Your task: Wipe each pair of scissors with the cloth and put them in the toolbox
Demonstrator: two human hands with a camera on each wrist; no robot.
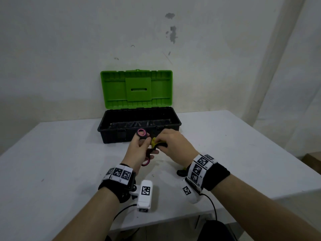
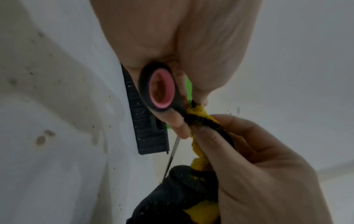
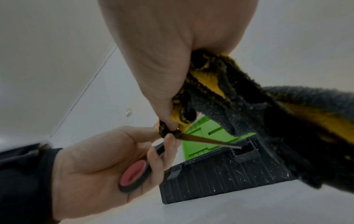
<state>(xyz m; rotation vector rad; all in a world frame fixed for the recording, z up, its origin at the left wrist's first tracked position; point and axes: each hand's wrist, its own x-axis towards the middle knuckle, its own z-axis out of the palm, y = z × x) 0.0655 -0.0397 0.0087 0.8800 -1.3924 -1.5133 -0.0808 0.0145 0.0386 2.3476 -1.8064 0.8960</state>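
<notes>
Left hand [image 1: 139, 150] grips the black scissors [image 1: 142, 133] with pink-lined handle rings, held above the surface [image 1: 60, 153] just in front of the open toolbox [image 1: 139, 126]. Right hand [image 1: 175, 143] has its fingers clamped on the yellow-and-black cloth [image 1: 153, 142], pinched around the scissors. Head view hides the blade; the right wrist view shows a bare blade [image 3: 208, 141] protruding beyond the cloth toward the toolbox.
</notes>
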